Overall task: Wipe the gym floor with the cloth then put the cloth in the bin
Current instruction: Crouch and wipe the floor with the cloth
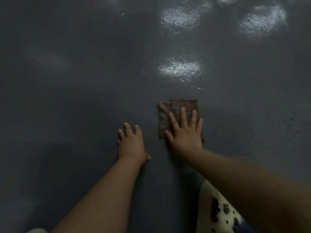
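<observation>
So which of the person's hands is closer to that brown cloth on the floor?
The right. The right hand lies flat on the cloth, fingers spread, pressing it to the floor. The left hand rests on bare floor beside the cloth, not touching it.

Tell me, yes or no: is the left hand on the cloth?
No. The left hand rests flat on the bare floor beside the cloth; only the right hand presses on it.

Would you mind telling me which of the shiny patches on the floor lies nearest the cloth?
The bright patch just beyond the brown cloth under the right hand; the other patches lie farther off, at the frame's top.
</observation>
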Demonstrator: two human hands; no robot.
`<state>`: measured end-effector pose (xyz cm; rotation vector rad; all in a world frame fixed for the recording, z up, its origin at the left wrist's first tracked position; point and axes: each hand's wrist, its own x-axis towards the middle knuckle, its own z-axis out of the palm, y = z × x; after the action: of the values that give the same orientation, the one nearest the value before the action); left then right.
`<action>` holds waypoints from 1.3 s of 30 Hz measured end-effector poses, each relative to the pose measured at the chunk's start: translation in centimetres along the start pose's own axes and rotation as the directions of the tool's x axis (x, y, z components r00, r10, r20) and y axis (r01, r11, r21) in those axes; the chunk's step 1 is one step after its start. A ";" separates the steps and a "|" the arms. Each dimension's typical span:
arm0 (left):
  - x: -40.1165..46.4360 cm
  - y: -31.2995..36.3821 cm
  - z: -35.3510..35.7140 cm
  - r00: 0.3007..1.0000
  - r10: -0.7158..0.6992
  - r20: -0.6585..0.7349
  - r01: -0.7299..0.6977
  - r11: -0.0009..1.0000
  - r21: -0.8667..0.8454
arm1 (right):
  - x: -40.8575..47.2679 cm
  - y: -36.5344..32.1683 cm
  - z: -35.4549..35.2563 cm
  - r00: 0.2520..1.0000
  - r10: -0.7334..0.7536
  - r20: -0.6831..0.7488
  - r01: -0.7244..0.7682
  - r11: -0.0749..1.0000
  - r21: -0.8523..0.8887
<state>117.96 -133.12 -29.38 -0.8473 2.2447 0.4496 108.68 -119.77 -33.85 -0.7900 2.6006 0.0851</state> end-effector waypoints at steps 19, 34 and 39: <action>0.3 -0.2 0.4 1.000 -0.019 -0.024 0.019 1.000 -0.017 | 0.7 10.4 -1.4 0.857 0.515 0.012 -0.503 0.831 0.236; -6.4 4.1 0.2 0.999 0.006 -0.040 -0.007 1.000 -0.017 | -5.8 2.2 -5.3 0.953 -0.059 0.296 0.042 0.997 0.062; -10.6 6.8 -1.7 0.989 0.067 -0.136 -0.071 0.997 -0.027 | -8.9 1.3 -8.0 0.981 -0.011 0.194 -0.024 0.984 0.177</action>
<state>118.34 -124.31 -20.19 -0.8408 2.4027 0.4735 111.67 -115.53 -22.97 -0.6729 2.3870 -0.0662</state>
